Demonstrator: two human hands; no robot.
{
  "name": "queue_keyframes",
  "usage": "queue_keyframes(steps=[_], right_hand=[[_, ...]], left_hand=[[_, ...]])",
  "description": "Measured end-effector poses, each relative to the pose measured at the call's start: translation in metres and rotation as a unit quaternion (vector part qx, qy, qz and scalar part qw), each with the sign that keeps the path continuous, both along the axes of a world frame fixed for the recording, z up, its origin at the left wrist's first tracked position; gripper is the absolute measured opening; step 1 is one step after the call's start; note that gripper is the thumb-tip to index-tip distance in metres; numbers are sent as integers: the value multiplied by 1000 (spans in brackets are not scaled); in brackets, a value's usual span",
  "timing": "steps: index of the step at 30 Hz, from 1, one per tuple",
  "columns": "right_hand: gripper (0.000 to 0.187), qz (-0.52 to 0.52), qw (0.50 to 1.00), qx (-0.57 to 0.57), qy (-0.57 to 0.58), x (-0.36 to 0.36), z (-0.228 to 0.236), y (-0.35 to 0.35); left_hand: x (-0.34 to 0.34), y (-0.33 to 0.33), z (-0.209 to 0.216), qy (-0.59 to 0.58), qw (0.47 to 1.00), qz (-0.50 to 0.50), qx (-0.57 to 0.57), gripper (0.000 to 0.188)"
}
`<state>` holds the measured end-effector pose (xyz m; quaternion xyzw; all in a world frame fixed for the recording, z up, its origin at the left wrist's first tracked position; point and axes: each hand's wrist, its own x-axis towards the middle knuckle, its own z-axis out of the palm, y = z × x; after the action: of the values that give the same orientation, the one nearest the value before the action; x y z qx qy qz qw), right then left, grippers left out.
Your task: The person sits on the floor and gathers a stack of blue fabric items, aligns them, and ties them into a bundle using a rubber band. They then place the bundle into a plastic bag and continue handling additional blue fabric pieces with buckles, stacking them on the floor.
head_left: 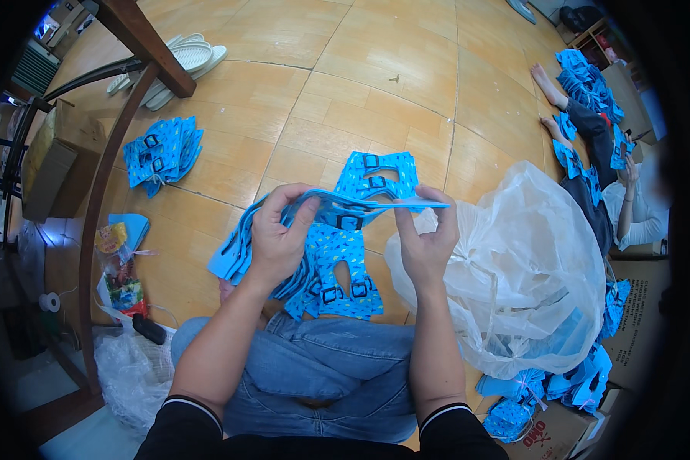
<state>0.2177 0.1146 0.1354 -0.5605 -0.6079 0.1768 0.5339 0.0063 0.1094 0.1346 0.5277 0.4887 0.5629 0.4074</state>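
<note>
My left hand (pixel 282 239) pinches the left part of a flat blue patterned piece (pixel 337 202) between thumb and fingers. The right end of that piece is gripped by my right hand (pixel 429 238), so it stretches level between the two, seen nearly edge-on. A black buckle shows just under it. Below my left hand, a fanned stack of like blue pieces (pixel 241 244) lies against my crossed legs. Another blue piece with two black buckles and a cut-out (pixel 348 268) rests in front of my lap. Farther out lies one more buckled piece (pixel 399 165), partly hidden by the held one.
A big translucent plastic bag (pixel 529 268) bulges at my right. At the left stand a bundle of blue pieces (pixel 178 146), a wooden frame leg (pixel 142 46) and a cardboard box (pixel 57 161). Another person (pixel 625 199) sits at the far right among blue pieces. Pale slippers (pixel 188 57) lie far left.
</note>
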Motion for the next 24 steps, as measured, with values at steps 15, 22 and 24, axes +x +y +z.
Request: queue_keyframes(steps=[15, 22, 24], right_hand=[[57, 25, 993, -53, 101, -3, -2, -2], [56, 32, 993, -50, 100, -4, -3, -2], [55, 31, 993, -49, 99, -4, -2, -2]], left_hand=[[10, -8, 8, -107, 993, -18, -38, 25], [11, -9, 10, -111, 993, -21, -35, 24], [11, -10, 10, -118, 992, -19, -39, 23]])
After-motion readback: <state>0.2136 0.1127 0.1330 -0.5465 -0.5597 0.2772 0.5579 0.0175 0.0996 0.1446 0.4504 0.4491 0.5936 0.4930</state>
